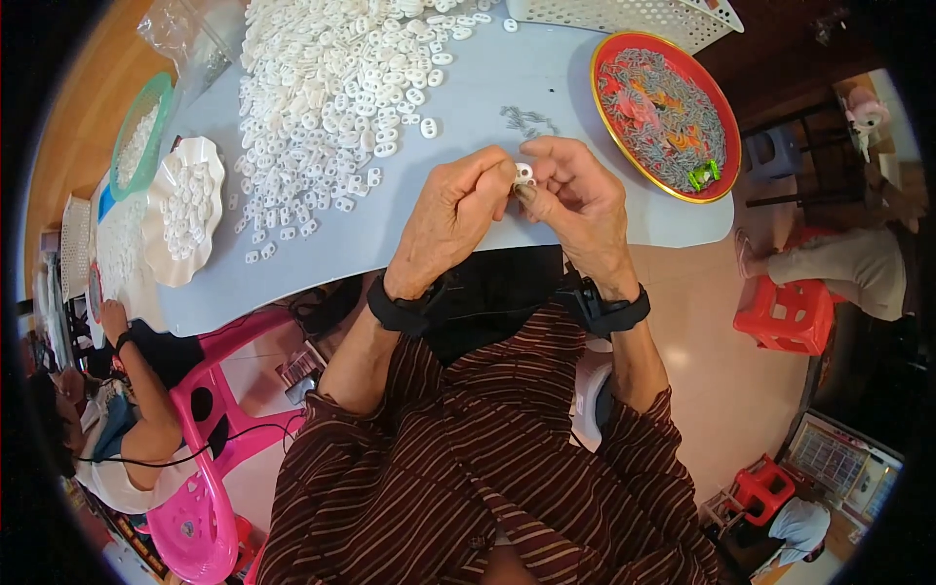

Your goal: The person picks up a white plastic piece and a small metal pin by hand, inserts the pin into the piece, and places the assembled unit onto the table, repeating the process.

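Both my hands meet over the near edge of the pale blue table [487, 88]. My left hand [450, 216] and my right hand [575, 200] pinch one small white plastic piece [525, 175] between their fingertips. A large heap of the same white pieces [336, 88] lies on the table to the upper left. A red round tray [612, 132] holding several small grey metal parts stands at the upper right. A few loose grey metal parts [526, 121] lie on the table just beyond my fingers.
A white scalloped dish [156, 244] of white pieces and a green-rimmed bowl [144, 107] sit at the left. A white basket [624, 18] stands at the back. Another person [117, 419] sits at the left on a pink chair [210, 487]. Red stools [795, 312] stand on the floor at right.
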Tool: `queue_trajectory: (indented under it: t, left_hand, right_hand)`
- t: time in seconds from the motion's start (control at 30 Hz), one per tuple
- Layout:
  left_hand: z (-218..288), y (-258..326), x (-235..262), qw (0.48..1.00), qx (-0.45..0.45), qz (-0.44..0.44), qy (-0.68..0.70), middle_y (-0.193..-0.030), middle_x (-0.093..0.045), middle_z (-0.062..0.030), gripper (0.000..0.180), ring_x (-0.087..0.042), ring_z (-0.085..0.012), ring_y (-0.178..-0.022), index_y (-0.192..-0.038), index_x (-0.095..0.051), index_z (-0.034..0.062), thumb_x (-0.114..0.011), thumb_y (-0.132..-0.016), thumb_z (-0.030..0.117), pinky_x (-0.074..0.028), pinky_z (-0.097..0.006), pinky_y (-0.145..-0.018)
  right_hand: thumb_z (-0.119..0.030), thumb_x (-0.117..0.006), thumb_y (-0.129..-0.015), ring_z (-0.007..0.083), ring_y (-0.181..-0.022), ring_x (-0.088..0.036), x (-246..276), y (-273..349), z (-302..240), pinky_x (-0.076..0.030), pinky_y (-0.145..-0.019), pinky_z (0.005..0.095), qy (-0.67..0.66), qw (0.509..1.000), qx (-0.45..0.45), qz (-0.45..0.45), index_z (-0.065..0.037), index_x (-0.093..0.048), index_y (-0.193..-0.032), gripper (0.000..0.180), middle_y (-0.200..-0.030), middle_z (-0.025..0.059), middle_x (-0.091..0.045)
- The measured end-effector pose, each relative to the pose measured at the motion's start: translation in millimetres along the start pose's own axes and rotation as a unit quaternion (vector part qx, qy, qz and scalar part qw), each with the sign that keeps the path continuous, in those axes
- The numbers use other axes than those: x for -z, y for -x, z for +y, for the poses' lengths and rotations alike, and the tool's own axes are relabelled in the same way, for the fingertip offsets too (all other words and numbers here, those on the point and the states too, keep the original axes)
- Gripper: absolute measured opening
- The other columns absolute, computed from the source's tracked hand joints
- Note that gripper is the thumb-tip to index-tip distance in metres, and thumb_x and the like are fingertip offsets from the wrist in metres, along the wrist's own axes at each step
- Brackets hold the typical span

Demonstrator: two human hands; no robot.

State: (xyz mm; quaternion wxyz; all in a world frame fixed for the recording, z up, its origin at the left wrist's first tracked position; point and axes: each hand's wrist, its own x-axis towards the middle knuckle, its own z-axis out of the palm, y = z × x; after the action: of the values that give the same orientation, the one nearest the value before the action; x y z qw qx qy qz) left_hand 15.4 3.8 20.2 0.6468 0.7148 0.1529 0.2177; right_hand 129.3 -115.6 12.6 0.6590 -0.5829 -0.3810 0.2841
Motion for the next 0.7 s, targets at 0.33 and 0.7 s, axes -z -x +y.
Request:
queue_trajectory:
  t: [0.33, 0.7]
  left_hand:
    - [1.5, -1.2, 1.5, 1.000, -0.003, -0.022, 0.000, -0.058, -0.042, 0.0006, 0.028, -0.037, -0.0062, -0.056, -0.077, -0.051, -0.0006, -0.045, -0.097, 0.018, -0.033, -0.025, -0.049]
    - [1.8, -3.8, 8.3, 0.998, 0.025, -0.056, 0.007, -0.061, -0.042, 0.0014, 0.028, -0.038, -0.0062, -0.058, -0.077, -0.051, 0.0014, -0.045, -0.097, 0.019, -0.033, -0.024, -0.051]
  right_hand:
    - [-0.001, -0.067, -0.086, 0.0050, -0.064, -0.054, -1.1, 0.1, 1.3, -0.044, -0.056, 0.0185, -0.006, 1.000, -0.001, 0.002, 0.001, -0.057, -0.112, 0.029, -0.080, 0.0017, -0.062]
    - [-0.002, -0.070, -0.083, 0.0045, -0.066, -0.055, -0.5, -0.2, 3.2, -0.045, -0.059, 0.0185, -0.023, 1.000, -0.004, -0.017, 0.001, -0.058, -0.110, 0.030, -0.083, 0.0019, -0.064]
